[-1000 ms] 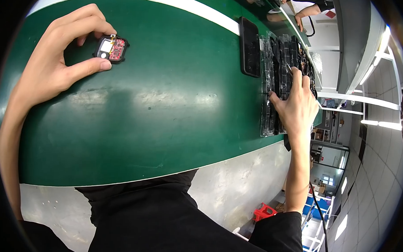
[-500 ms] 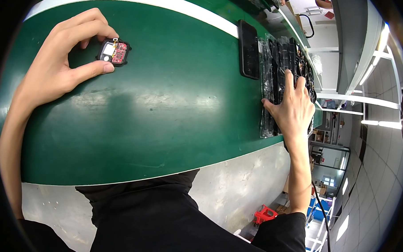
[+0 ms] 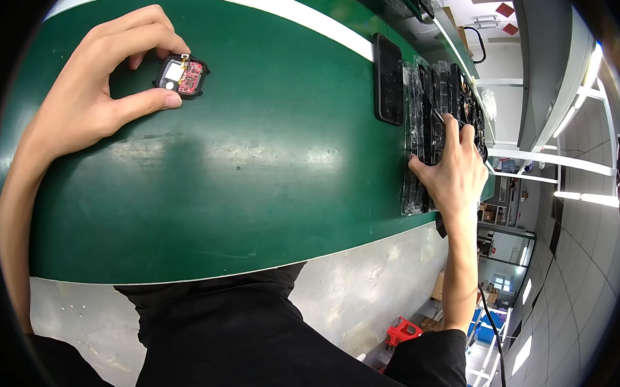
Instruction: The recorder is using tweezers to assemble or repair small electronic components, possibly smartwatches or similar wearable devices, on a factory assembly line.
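Note:
At the upper left of the green table, my left hand (image 3: 101,81) pinches a small black watch case (image 3: 201,88) by its edges, between thumb and fingers. The case's open side faces up and shows a red circuit board, a white block and a small flex connector. On the right, my right hand (image 3: 456,171) rests over a stack of black and clear plastic trays (image 3: 413,183), its fingers apart. The thumb touches the near-left edge of the trays, and the index fingertip lies among their ridges beside a thin, light sliver I cannot make out.
A black phone (image 3: 388,81) lies against the left side of the trays. The green table (image 3: 221,196) has a white strip (image 3: 297,16) along its far side. Below the table's front edge, a red plastic object (image 3: 402,332) sits on the grey floor.
The whole view has shifted slightly. Both hands keep nearly the same places, the left still pinching the watch case. Another person's arm at the top right has gone out of sight.

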The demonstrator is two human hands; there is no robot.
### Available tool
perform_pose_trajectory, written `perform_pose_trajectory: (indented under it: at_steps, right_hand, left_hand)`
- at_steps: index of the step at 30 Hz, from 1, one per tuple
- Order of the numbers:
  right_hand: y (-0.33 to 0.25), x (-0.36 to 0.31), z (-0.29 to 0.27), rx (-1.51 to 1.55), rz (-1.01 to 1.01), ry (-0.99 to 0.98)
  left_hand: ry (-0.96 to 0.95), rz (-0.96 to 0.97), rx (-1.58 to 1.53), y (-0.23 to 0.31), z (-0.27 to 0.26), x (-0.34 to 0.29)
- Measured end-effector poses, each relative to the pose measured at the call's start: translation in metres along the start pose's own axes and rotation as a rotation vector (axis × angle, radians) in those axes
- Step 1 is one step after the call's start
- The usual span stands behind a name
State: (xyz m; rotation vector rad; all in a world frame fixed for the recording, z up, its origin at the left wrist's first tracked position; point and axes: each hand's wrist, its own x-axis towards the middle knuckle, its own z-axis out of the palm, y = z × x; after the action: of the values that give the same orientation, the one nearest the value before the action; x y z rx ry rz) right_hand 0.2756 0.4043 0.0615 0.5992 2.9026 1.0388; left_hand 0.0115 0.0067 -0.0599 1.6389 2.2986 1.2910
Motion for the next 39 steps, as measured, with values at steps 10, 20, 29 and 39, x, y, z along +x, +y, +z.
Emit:
perform_pose_trajectory:
  at_steps: [10, 20, 29, 39]
  right_hand:
    - [0.007, -0.001, -0.002, 0.056, -0.026, 0.013]
    - [0.024, -0.008, -0.003, 0.341, -0.022, 0.022]
    - [0.024, -0.01, 0.001, 0.288, -0.051, 0.037]
    - [0.02, -0.007, -0.003, 0.312, -0.036, 0.007]
  left_hand:
    - [-0.015, -0.01, 0.022, 0.0, -0.003, 0.001]
    - [-0.017, 0.005, 0.009, 0.002, -0.001, 0.001]
    - [-0.047, -0.012, 0.049, -0.003, -0.003, -0.001]
    - [-0.071, -0.068, 0.069, -0.012, -0.005, -0.004]
